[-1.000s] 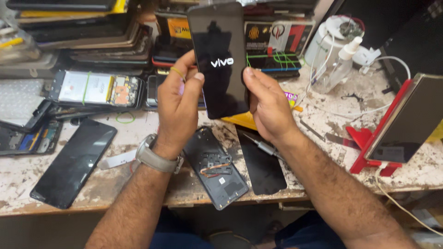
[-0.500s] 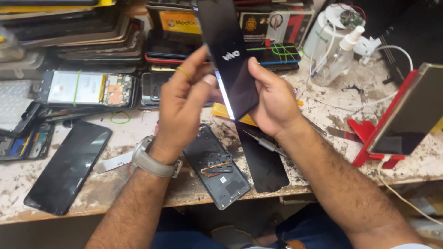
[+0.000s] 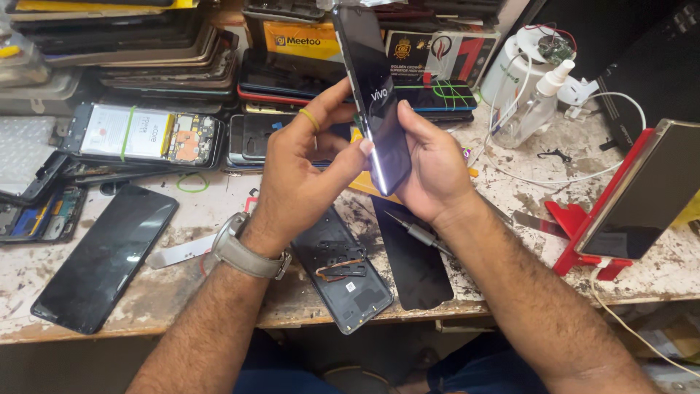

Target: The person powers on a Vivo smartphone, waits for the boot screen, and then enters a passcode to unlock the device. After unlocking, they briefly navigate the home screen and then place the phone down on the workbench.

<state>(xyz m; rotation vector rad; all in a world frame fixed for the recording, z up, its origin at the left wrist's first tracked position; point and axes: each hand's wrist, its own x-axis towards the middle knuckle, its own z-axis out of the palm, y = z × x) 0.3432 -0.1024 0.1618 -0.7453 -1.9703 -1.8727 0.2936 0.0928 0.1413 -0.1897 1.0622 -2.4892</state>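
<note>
Black and glossy, the phone (image 3: 375,102) is gripped edge-on by the left hand (image 3: 302,171) and right hand (image 3: 430,164), and should be kept supported along both long edges above the bench (image 3: 189,273).

Head view, close above workbench (image 3: 219,292)

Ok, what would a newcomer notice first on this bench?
A black phone held up edge-on between the left hand and right hand, at centre. Below them on the worn bench lies an opened back cover; a dark screen panel lies far left.
</note>
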